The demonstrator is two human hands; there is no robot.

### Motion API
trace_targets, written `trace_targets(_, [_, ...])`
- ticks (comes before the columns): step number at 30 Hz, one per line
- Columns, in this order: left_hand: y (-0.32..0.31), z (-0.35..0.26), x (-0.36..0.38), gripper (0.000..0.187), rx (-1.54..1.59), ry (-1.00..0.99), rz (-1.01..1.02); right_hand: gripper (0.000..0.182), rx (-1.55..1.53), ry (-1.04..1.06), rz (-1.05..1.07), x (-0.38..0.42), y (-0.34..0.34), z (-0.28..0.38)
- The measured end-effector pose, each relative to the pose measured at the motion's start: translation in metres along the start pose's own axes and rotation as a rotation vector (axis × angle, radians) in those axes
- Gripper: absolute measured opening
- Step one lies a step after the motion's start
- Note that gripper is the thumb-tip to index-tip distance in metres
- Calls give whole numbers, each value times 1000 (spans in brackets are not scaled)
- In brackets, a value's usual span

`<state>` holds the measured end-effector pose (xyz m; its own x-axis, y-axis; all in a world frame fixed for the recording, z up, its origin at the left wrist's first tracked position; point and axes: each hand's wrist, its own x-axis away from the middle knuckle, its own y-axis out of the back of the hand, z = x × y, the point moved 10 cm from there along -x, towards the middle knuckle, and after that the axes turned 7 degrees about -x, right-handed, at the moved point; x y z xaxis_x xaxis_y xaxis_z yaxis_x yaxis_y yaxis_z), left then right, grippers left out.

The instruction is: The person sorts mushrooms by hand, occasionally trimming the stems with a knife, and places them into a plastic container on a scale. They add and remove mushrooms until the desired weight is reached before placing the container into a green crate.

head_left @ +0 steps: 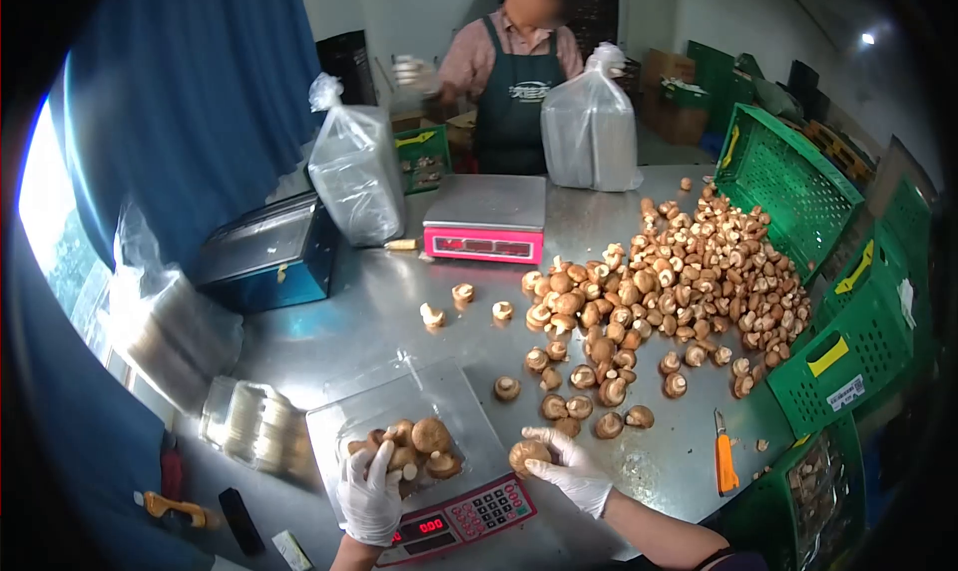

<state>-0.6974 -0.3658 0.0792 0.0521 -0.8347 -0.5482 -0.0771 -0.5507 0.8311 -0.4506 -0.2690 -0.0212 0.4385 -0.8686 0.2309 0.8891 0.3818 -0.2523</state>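
Note:
A white glove covers my left hand (370, 496), which rests at the near left side of a clear tray with several brown mushrooms (431, 436). Its fingers are apart and lie against the mushrooms; the tray's near edge is hidden behind the hand. Under the tray is a digital scale (489, 511) with a pink keypad panel and a red display reading 0.00. Right of the scale, my gloved right hand (577, 474) is closed on a single mushroom (529, 457), its brown cap showing between thumb and fingers.
A large mushroom pile (679, 282) spreads over the steel table, beside green crates (788, 187). An orange-handled knife (725, 461) lies at right. A second scale (486, 217), bagged trays (359, 172) and a wrapping machine (264, 252) stand farther back. Across the table is an aproned person (514, 92).

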Motion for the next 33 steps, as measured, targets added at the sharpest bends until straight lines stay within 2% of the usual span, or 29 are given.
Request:
trace_targets(2, [23,6,-3,31,107,33,-170,43,139,128,70,-10,-24,21])
trace_targets(4, [8,47,28,31,567,487,-91,41,89,151,116,-21,-46,29])
trace_targets(5, [9,54,41,33,810,639,-118,39,442,452,119,-22,-62,58])
trace_targets(6, [9,61,52,35,1055,772,-179,39,480,487,133,-18,-84,78])
trace_targets(7, [16,61,63,36,1186,800,-207,42,519,548,177,-20,-101,80])
trace_targets(8, [23,62,73,37,1323,809,-241,44,329,348,202,-29,-111,65])
trace_targets(12, [58,70,137,42,1080,799,-86,40,541,395,306,-30,-165,61])
trace_targets(13, [61,70,158,48,1102,886,4,35,549,418,313,-34,-171,53])
trace_targets(15, [61,73,217,47,785,933,472,30,799,681,334,-37,-183,48])
trace_targets(16, [59,72,242,47,613,937,698,28,922,816,344,-33,-191,47])
trace_targets(19, [75,73,247,42,-11,729,731,23,1027,864,243,-29,-191,41])
trace_targets(22, [82,82,215,41,271,803,387,26,1060,859,266,-30,-186,32])
trace_targets(25, [83,72,144,39,277,691,241,27,1033,841,258,-30,-183,36])
trace_targets(28, [69,47,82,33,263,474,101,26,756,674,219,-42,-166,35])
trace_targets(29, [62,38,65,31,251,404,67,25,767,686,203,-43,-163,39])
trace_targets(32, [44,8,28,27,214,258,4,24,204,92,195,-61,-144,8])
trace_targets(33, [36,3,25,30,188,248,-13,25,114,72,208,-62,-144,7])
